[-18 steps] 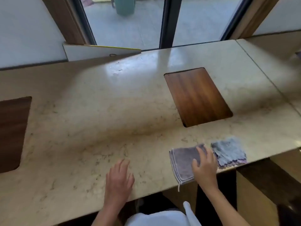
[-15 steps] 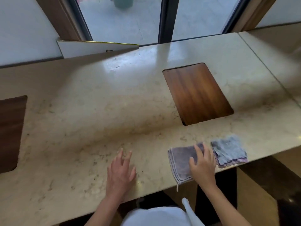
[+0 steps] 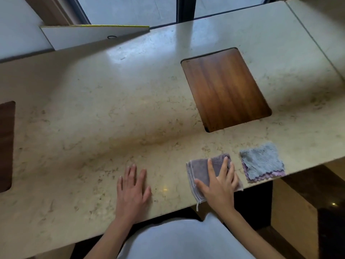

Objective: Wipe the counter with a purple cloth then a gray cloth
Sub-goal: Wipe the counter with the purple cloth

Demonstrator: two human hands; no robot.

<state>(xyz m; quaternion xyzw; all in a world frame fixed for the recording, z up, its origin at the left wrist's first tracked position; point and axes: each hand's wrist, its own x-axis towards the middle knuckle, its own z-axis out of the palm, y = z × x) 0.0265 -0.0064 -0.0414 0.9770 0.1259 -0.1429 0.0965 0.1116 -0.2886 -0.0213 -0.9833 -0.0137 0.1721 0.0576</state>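
Note:
A folded purple cloth [image 3: 200, 170] lies near the front edge of the beige marble counter [image 3: 112, 113]. My right hand [image 3: 219, 182] rests flat on top of it, fingers spread, covering its right half. Just to the right lies a gray cloth [image 3: 262, 161] with a pink-purple wavy hem, untouched. My left hand [image 3: 132, 191] lies flat on the bare counter to the left of the purple cloth, fingers apart, holding nothing.
A wooden inset panel [image 3: 225, 88] sits in the counter behind the cloths; another dark one [image 3: 6, 144] is at the left edge. A white board [image 3: 89, 34] leans at the back by the window. A seam [image 3: 313, 40] crosses the counter's right end.
My right hand has slid further onto the purple cloth and flattened on it. The camera has tilted down a little. My left hand stays flat on the counter.

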